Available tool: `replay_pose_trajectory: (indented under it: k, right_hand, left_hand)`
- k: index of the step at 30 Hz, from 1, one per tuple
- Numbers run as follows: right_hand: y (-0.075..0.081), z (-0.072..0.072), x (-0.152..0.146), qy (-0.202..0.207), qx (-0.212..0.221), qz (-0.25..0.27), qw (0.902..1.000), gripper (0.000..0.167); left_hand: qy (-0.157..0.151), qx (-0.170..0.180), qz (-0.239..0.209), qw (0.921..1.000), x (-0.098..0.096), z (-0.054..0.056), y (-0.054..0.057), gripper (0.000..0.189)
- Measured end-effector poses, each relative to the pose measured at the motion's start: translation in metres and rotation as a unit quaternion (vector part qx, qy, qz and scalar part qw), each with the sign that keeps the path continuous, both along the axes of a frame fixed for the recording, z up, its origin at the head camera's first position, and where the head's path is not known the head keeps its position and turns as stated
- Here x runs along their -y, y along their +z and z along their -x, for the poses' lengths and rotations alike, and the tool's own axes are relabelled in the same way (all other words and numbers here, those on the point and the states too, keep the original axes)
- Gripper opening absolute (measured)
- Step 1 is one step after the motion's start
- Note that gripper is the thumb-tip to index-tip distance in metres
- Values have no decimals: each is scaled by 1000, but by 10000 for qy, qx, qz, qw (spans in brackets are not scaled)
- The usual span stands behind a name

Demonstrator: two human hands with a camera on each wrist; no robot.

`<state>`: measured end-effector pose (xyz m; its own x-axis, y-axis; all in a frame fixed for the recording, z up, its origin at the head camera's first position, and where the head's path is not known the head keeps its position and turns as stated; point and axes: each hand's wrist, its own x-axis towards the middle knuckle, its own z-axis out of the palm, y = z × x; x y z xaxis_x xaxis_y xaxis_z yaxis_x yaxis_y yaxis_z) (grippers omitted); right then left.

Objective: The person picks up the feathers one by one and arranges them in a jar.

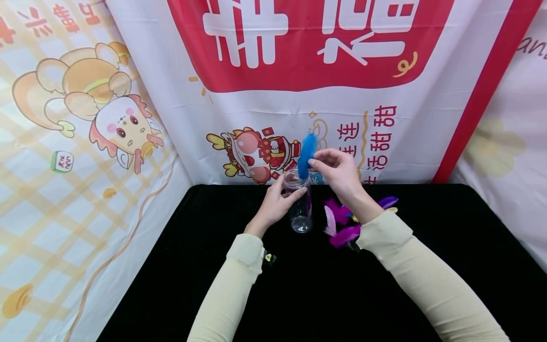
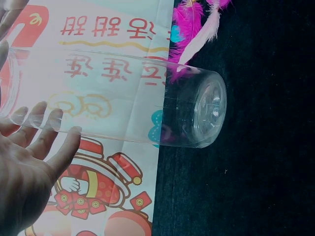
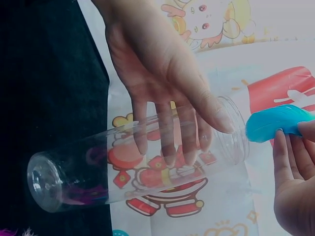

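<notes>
A tall clear jar [image 1: 301, 209] with an uncapped mouth is gripped near its top by my left hand [image 1: 277, 202], fingers wrapped round one side and thumb across the other. My right hand [image 1: 337, 173] pinches a blue feather [image 1: 306, 154] between thumb and fingertips. The feather's lower end is right at the jar's mouth in the head view. In the right wrist view, the blue feather [image 3: 275, 123] points at the threaded rim [image 3: 235, 125]. Through the clear wall, the left fingers [image 2: 66, 150] show close along the jar in the left wrist view.
Several loose feathers lie on the black tabletop [image 1: 316, 294] below my right forearm: magenta [image 1: 345, 236], pale pink [image 1: 330, 221] and purple [image 1: 388, 202], partly hidden by the sleeve. A printed cloth backdrop [image 1: 183, 123] rises behind the table's far edge.
</notes>
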<state>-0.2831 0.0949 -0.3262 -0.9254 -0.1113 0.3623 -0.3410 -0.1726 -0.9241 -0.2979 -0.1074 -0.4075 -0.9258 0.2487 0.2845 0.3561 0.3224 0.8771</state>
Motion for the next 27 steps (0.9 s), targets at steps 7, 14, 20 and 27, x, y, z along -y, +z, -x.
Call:
replay_pose_trajectory:
  k: [7,14,20,27]
  right_hand:
    - [-4,1,1,110,-56,-6,9999,16]
    - [-12,1,0,53,-95,-298,9995,20]
    - [-15,0,-1,-116,-50,-652,9978,23]
    - [-16,1,-3,-259,-58,-1168,9928,23]
  left_hand:
    - [-52,-45,-24,10000,-1,-1,1,58]
    - [-72,-12,-43,10000,0,-2,1,58]
    - [-58,22,-24,10000,0,-1,1,61]
    - [-45,51,32,10000,-1,-5,5,66]
